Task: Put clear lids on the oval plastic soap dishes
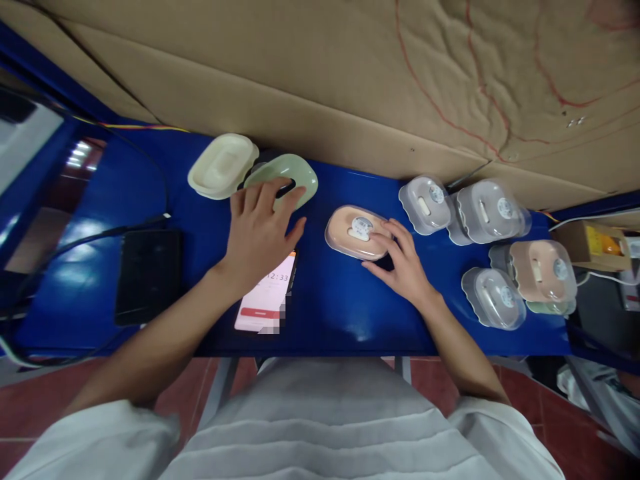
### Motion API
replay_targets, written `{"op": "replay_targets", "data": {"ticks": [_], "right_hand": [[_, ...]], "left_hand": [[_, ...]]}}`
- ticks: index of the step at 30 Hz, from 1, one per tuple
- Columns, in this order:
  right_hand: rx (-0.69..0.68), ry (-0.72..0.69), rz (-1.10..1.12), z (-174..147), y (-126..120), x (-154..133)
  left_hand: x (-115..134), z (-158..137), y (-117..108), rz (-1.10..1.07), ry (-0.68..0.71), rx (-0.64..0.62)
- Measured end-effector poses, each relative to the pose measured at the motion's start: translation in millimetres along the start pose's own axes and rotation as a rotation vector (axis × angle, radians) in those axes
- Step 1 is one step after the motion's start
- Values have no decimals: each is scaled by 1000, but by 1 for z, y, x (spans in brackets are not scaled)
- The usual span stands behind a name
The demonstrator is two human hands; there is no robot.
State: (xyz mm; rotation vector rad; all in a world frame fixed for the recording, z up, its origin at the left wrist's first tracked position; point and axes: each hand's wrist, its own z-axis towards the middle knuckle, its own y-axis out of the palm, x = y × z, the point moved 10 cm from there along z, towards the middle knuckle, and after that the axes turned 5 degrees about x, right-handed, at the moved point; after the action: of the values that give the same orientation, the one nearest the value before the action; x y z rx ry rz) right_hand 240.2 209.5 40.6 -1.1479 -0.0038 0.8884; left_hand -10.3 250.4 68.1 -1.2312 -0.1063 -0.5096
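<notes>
My left hand (261,230) is spread over a pale green oval dish (303,175). Its fingertips overlap the dish's near side; whether they press on it I cannot tell. A dark slot shows in the middle of that dish. My right hand (401,263) grips the right end of a pink soap box (345,241), fingers on top and thumb at the front edge. The box lies flat under a clear lid with a round, printed white sticker. Left of the green dish sits a cream dish (223,165). Below my left hand, a lit phone (257,307) shows large digits.
Several clear-lidded boxes stand on the right: grey ones (426,205) and a pink one (543,270) stacked over others. A black flat device (149,277) and cables lie left on the blue table (350,320). Brown cardboard (280,87) walls the back. A small carton (590,247) stands far right.
</notes>
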Motion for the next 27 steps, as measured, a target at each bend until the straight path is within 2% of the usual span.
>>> {"op": "replay_targets", "data": {"ticks": [3, 5, 8, 13, 16, 19, 22, 24, 27], "right_hand": [[18, 19, -10, 2, 2, 3], [49, 5, -52, 3, -7, 3], [132, 51, -207, 2, -36, 13], [433, 164, -385, -8, -101, 43], [488, 226, -433, -12, -111, 63], [446, 279, -487, -14, -106, 73], [392, 223, -493, -10, -90, 57], [264, 144, -438, -5, -63, 37], [-74, -1, -313, -2, -1, 1]], "left_hand": [[-10, 1, 5, 43, -40, -23], [-12, 2, 11, 36, -23, -54], [-9, 1, 18, 16, 34, -90], [15, -5, 19, -77, 218, -90], [33, -13, 25, -178, 325, -156], [41, -17, 29, -277, 373, -213], [25, -8, 23, -305, 288, -146], [1, 2, 16, -233, 152, -58], [-27, 9, 18, -110, 15, -40]]}}
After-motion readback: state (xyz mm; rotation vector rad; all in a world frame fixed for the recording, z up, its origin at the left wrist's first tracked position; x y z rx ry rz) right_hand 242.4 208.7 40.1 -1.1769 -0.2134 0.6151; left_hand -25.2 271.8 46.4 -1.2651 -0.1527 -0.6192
